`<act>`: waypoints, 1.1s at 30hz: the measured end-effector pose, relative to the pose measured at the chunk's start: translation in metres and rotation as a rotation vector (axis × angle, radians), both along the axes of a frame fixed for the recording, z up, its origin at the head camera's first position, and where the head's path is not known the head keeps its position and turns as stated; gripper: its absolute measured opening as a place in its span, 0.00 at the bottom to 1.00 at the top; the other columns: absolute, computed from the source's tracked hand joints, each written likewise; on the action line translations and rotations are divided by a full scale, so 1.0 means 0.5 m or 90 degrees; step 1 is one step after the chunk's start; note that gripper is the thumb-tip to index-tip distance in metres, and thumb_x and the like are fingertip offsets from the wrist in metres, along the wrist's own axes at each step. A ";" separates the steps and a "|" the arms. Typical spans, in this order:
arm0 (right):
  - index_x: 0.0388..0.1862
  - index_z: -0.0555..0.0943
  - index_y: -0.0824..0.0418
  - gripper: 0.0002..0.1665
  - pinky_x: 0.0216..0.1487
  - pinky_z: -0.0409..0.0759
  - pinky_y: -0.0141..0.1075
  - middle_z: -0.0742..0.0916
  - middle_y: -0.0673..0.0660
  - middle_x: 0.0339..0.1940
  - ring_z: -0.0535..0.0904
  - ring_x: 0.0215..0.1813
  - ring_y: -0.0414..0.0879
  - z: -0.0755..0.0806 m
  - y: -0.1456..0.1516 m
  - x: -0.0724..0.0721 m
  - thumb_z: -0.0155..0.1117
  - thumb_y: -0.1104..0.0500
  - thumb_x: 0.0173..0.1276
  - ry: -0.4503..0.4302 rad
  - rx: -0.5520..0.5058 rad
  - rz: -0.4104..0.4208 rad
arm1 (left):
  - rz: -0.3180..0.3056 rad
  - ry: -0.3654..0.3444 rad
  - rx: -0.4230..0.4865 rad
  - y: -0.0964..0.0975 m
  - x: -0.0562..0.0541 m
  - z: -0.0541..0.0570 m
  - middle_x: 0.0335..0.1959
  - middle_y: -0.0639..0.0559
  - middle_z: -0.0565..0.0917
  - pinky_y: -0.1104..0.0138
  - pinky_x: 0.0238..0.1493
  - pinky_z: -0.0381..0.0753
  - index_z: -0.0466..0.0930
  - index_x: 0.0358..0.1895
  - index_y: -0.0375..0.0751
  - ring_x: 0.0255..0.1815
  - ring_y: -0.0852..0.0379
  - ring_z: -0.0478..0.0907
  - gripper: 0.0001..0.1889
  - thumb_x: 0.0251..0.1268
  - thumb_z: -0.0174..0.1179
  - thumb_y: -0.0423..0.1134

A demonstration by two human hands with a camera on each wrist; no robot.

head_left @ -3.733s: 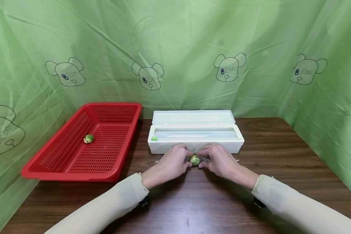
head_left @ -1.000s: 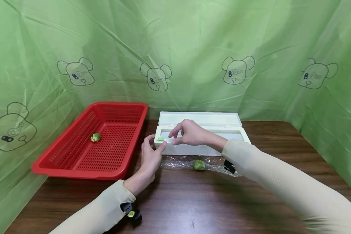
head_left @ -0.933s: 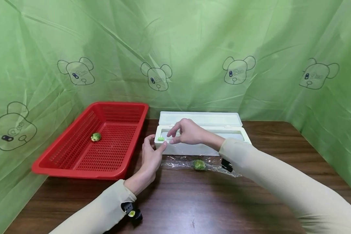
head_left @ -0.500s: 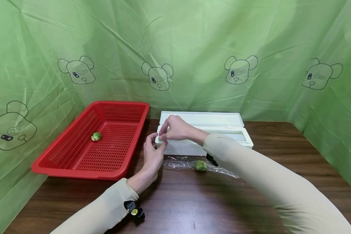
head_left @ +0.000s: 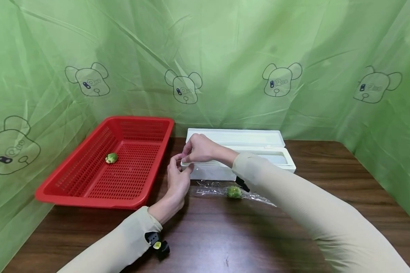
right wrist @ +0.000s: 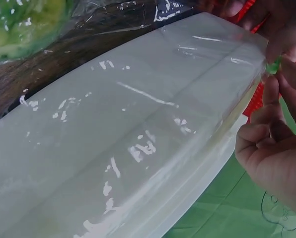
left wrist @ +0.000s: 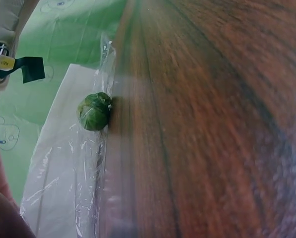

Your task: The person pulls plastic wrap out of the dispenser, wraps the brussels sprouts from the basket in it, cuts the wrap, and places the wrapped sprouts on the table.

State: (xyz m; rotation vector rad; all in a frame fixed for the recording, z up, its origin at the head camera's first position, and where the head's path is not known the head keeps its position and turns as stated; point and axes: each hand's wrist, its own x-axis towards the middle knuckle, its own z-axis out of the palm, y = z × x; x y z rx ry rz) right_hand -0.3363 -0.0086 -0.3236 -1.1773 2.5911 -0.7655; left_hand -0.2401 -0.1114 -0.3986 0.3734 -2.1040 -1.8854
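A white cling film box (head_left: 208, 173) lies with its lid raised at the back. My left hand (head_left: 178, 182) grips its left end, thumb at the front face and fingers around the corner. Just above, my right hand (head_left: 201, 148) pinches a small green slide cutter (right wrist: 273, 66) at that end of the front edge, best seen in the right wrist view. Film hangs wrinkled over the box front there. A Brussels sprout (head_left: 234, 192) rolled in clear cling film (left wrist: 91, 183) rests on the table before the box, untouched by either hand.
On the left stands a red perforated basket (head_left: 89, 202) with another Brussels sprout (head_left: 111, 158) inside. Green cloth (head_left: 222, 49) with bear drawings rises behind the brown wooden table (head_left: 205, 235) and along both sides.
Both hands have left the wrapped sprout for the box's left end. Over the last second my right hand has moved left along the box edge and taken hold of the green slide cutter.
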 end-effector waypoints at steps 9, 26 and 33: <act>0.53 0.89 0.68 0.20 0.26 0.64 0.28 0.91 0.54 0.41 0.66 0.22 0.35 -0.002 0.031 -0.020 0.71 0.72 0.62 -0.117 -0.041 0.099 | -0.017 0.005 0.033 -0.004 -0.001 -0.001 0.57 0.43 0.75 0.62 0.51 0.70 0.74 0.64 0.37 0.53 0.48 0.72 0.20 0.71 0.61 0.28; 0.54 0.88 0.70 0.17 0.27 0.63 0.29 0.92 0.56 0.46 0.65 0.21 0.36 -0.009 0.028 -0.034 0.73 0.71 0.67 -0.141 -0.034 0.149 | -0.021 0.018 0.043 -0.006 0.004 -0.004 0.60 0.42 0.75 0.59 0.57 0.69 0.73 0.64 0.37 0.57 0.47 0.71 0.21 0.70 0.59 0.27; 0.46 0.91 0.67 0.12 0.43 0.79 0.31 0.92 0.54 0.41 0.83 0.39 0.44 -0.007 0.026 -0.028 0.76 0.70 0.63 -0.100 -0.033 0.123 | -0.027 0.013 0.065 -0.006 0.003 -0.001 0.60 0.43 0.73 0.59 0.58 0.68 0.73 0.63 0.37 0.58 0.47 0.71 0.20 0.69 0.58 0.25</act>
